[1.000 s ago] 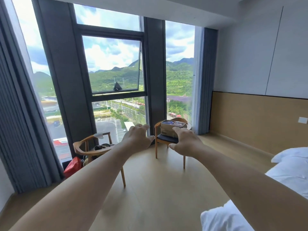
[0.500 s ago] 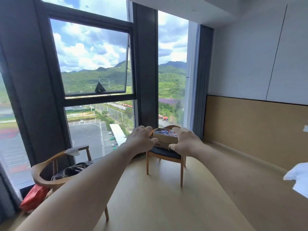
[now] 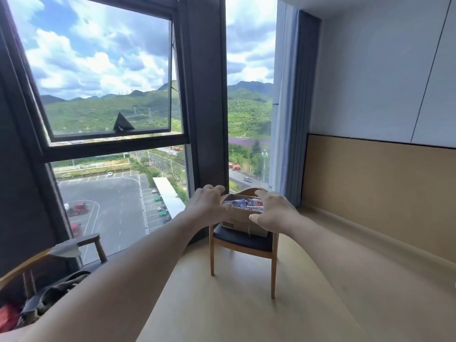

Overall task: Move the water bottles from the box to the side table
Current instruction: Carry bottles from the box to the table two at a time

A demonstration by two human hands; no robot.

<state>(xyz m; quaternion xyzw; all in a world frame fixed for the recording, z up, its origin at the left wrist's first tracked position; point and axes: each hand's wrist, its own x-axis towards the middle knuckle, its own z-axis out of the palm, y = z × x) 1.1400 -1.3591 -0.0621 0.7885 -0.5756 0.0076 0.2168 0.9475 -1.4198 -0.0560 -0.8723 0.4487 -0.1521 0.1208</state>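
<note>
An open cardboard box [image 3: 240, 217] sits on the dark seat of a wooden chair [image 3: 243, 243] by the window. Inside it lie several water bottles [image 3: 246, 205] with blue, white and red labels. My left hand [image 3: 207, 206] is stretched out in front of the box's left side, fingers spread and curled, holding nothing. My right hand [image 3: 272, 211] reaches toward the box's right side, also with fingers apart and empty. Both hands overlap the box in the view; whether they touch it I cannot tell. No side table is in view.
A second wooden chair [image 3: 49, 257] with dark bags and a red item stands at the lower left. Floor-to-ceiling windows [image 3: 111, 95] fill the far wall, a grey curtain [image 3: 291, 119] hangs at the corner, and a panelled wall [image 3: 382, 193] runs along the right. Light wooden floor [image 3: 234, 312] lies between.
I have come closer to the chair with the box, which now looks larger. The bed at the right has left the view. Both arms stay stretched forward, hands spread.
</note>
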